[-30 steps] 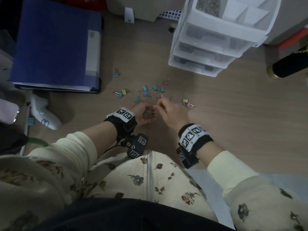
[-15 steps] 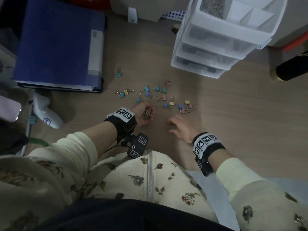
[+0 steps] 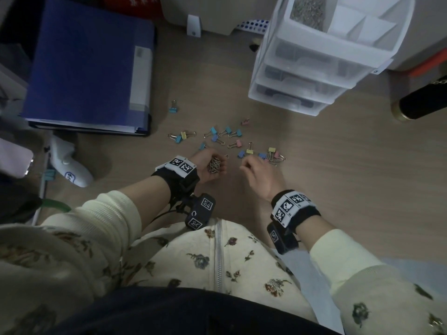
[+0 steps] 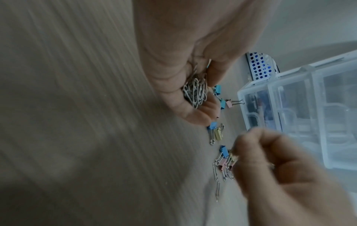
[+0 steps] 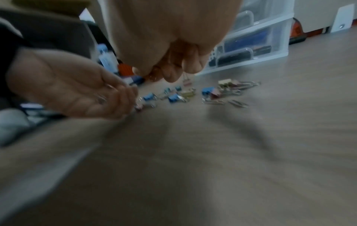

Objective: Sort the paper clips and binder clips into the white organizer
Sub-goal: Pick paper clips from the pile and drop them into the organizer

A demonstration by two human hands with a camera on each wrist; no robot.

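Note:
My left hand point(image 3: 205, 163) lies palm up on the wooden surface and cups a bunch of silver paper clips point(image 3: 214, 165), seen up close in the left wrist view as paper clips point(image 4: 195, 93). My right hand point(image 3: 254, 168) hovers just right of it, fingertips pinched together on what looks like one small paper clip, though it is blurred. Coloured binder clips point(image 3: 227, 136) lie scattered beyond both hands. A few loose paper clips point(image 4: 217, 191) lie beside the pink and blue ones. The white organizer point(image 3: 314, 68) stands at the back right, with paper clips in its open top compartment point(image 3: 307, 8).
A blue ring binder point(image 3: 89, 64) lies at the back left, with a lone blue binder clip point(image 3: 173, 108) beside it. A white device point(image 3: 70, 165) sits left of my left arm. A black cylinder point(image 3: 420, 105) lies at the far right.
My right hand left the left palm, dropped to the surface at the lower right, and has now risen back toward the left hand with fingers pinched. The left hand has stayed put.

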